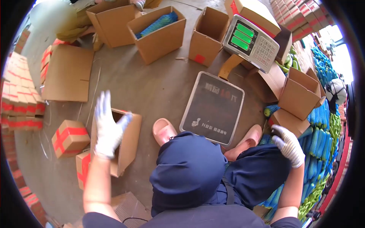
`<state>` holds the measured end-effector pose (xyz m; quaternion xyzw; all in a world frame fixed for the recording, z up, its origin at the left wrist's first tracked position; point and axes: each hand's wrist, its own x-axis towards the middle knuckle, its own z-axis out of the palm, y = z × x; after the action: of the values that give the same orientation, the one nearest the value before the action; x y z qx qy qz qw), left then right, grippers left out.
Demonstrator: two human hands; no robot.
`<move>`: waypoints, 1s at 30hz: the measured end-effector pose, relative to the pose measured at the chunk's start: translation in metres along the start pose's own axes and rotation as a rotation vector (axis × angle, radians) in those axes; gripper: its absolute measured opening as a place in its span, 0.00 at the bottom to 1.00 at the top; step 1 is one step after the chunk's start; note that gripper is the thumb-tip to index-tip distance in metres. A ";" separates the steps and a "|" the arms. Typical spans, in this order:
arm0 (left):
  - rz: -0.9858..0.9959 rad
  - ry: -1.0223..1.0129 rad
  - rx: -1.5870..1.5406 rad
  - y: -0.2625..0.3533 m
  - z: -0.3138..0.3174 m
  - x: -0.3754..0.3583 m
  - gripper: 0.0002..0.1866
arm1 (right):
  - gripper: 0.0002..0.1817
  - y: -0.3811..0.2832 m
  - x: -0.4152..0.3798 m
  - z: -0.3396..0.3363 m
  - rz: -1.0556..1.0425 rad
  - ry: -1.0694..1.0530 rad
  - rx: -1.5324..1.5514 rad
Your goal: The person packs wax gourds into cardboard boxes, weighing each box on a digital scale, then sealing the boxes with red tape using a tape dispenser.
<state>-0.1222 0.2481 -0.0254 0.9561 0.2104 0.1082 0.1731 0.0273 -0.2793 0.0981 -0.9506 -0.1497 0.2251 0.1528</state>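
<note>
My left hand [108,127], in a white glove, is raised with its fingers spread over an open cardboard box [130,142] on the floor. Nothing is in it. On the right, my right hand [289,146], also gloved, hovers by my knee with its fingers partly bent, near a cardboard box [291,122] and blue-netted bundles [317,146]. I see nothing held in it. Between my feet and the boxes ahead lies the bare platform of a scale [213,106], its display [243,37] lit green.
Open boxes stand ahead, one [161,41] holding a blue-netted bundle. Red-taped boxes [70,138] sit at the left, beside a tall stack [21,91]. A flat cardboard piece [68,74] lies nearby. Another person [78,22] is at the upper left. Green produce [334,129] lies at the right.
</note>
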 end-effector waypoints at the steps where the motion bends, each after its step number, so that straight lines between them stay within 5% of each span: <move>1: -0.062 -0.045 0.004 -0.011 0.008 -0.041 0.50 | 0.24 0.004 -0.004 0.006 -0.022 -0.050 -0.041; 4: -0.418 -0.412 -0.270 -0.052 0.028 -0.131 0.41 | 0.25 0.020 -0.008 0.020 -0.098 -0.129 -0.161; 6: -0.342 -0.532 -0.088 -0.070 0.019 -0.141 0.29 | 0.25 0.018 -0.003 0.023 -0.150 -0.115 -0.206; 8: -0.284 -0.454 -0.254 -0.039 -0.019 -0.112 0.20 | 0.24 0.019 -0.004 0.022 -0.210 -0.003 -0.182; 12: -0.123 -0.681 -0.247 0.036 -0.074 -0.036 0.23 | 0.25 0.039 -0.011 0.028 -0.225 0.043 -0.136; 16: 0.285 -0.744 -0.229 0.150 -0.080 0.032 0.22 | 0.25 0.033 -0.027 0.028 -0.180 0.013 -0.103; 22: 0.801 -0.843 -0.100 0.246 0.007 0.067 0.20 | 0.28 0.038 -0.054 0.024 -0.160 0.021 -0.030; 30: 0.852 -0.876 -0.035 0.284 0.070 0.025 0.21 | 0.27 0.079 -0.077 0.035 -0.137 0.165 0.017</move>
<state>0.0227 -0.0024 0.0209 0.9088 -0.2828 -0.2319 0.2006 -0.0385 -0.3708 0.0693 -0.9521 -0.1993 0.1362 0.1876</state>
